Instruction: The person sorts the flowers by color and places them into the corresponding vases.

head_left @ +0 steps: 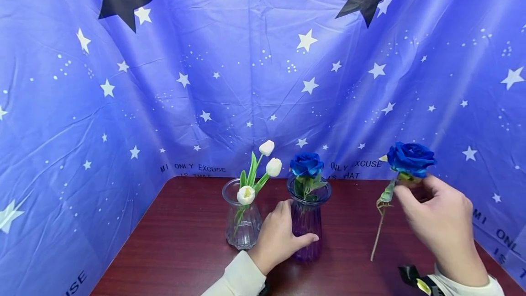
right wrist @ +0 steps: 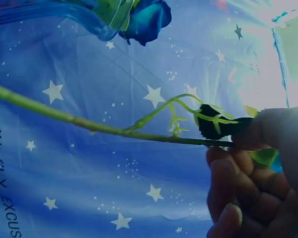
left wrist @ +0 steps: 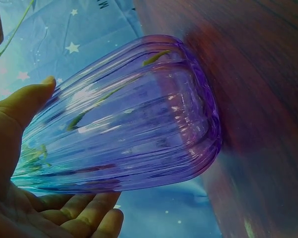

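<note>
My left hand [head_left: 277, 236] holds the purple glass vase [head_left: 308, 225] around its side, thumb toward me. A blue rose [head_left: 306, 164] stands in this vase, its bloom above the flared rim. Through the ribbed glass [left wrist: 139, 114], part of a stem shows in the left wrist view. To the right, my right hand [head_left: 441, 225] pinches another blue rose [head_left: 412, 159] just under its bloom. Its stem [right wrist: 84, 123] slants down and leftward in the head view, with leaves and a thin side shoot near the fingers.
Left of the purple vase stands a clear glass vase [head_left: 243, 223] with white tulips [head_left: 245, 195] in it, close to my left hand. The dark red wooden table [head_left: 172, 241] meets a blue star-printed cloth [head_left: 230, 118] at the back and sides.
</note>
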Demonstrator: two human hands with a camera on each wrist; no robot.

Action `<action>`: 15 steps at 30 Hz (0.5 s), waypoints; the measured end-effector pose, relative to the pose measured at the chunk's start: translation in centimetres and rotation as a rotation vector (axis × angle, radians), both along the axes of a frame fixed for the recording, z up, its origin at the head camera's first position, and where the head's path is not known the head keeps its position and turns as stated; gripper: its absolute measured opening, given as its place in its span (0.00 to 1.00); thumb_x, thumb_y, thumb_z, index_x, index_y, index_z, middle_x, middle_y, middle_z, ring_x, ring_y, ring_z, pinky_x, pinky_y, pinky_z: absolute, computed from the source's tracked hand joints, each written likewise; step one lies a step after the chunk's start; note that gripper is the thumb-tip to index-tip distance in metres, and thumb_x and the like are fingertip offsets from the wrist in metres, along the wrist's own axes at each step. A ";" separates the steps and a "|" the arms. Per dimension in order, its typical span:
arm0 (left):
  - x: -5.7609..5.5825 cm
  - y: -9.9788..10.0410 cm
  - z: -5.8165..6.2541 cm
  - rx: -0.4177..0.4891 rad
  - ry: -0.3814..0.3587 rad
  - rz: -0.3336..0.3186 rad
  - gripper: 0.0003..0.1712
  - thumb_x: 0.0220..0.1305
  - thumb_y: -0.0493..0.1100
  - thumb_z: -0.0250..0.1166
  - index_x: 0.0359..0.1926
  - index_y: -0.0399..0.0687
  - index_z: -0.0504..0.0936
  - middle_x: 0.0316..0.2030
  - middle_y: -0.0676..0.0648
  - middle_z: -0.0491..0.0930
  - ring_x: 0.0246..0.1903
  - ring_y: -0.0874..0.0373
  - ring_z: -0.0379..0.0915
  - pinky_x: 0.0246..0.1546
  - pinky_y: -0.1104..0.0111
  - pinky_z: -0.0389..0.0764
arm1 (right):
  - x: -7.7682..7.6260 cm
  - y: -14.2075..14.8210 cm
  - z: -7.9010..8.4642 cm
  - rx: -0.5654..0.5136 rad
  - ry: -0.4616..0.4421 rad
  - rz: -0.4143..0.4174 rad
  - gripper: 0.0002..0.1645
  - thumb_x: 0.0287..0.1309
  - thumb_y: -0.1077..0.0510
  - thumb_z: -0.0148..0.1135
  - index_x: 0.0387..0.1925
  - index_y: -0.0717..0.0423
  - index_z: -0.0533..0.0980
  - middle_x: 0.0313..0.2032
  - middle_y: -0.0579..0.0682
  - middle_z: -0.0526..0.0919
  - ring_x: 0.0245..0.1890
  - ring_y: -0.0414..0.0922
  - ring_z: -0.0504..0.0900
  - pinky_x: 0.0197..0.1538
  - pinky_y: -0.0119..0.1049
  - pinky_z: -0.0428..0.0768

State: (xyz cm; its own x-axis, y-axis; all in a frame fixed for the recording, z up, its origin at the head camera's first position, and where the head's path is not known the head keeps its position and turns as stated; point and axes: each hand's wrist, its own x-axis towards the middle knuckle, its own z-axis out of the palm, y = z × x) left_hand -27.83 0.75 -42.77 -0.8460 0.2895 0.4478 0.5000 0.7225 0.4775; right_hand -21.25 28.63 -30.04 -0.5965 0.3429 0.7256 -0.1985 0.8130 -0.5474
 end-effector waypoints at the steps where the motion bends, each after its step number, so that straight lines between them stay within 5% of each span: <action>1: 0.0 0.0 0.0 -0.001 0.000 0.001 0.55 0.51 0.74 0.74 0.67 0.41 0.70 0.53 0.46 0.80 0.51 0.51 0.83 0.54 0.56 0.84 | 0.1 -0.2 0.1 -0.009 0.035 0.011 0.09 0.51 0.55 0.73 0.21 0.44 0.81 0.14 0.23 0.74 0.15 0.25 0.67 0.22 0.24 0.62; 8: 0.0 -0.1 0.0 -0.004 -0.006 0.002 0.56 0.51 0.75 0.74 0.67 0.42 0.70 0.53 0.46 0.80 0.51 0.51 0.83 0.55 0.56 0.84 | 0.6 -1.3 0.4 -0.071 0.192 0.062 0.02 0.52 0.60 0.73 0.30 0.54 0.86 0.19 0.14 0.75 0.18 0.18 0.71 0.25 0.16 0.65; 15: -0.1 0.0 0.1 -0.010 0.006 0.003 0.56 0.50 0.75 0.74 0.67 0.40 0.70 0.53 0.45 0.81 0.51 0.50 0.83 0.55 0.55 0.84 | 0.7 -2.2 0.2 -0.183 0.315 0.164 0.10 0.54 0.66 0.74 0.40 0.63 0.87 0.25 0.24 0.83 0.20 0.24 0.76 0.29 0.16 0.72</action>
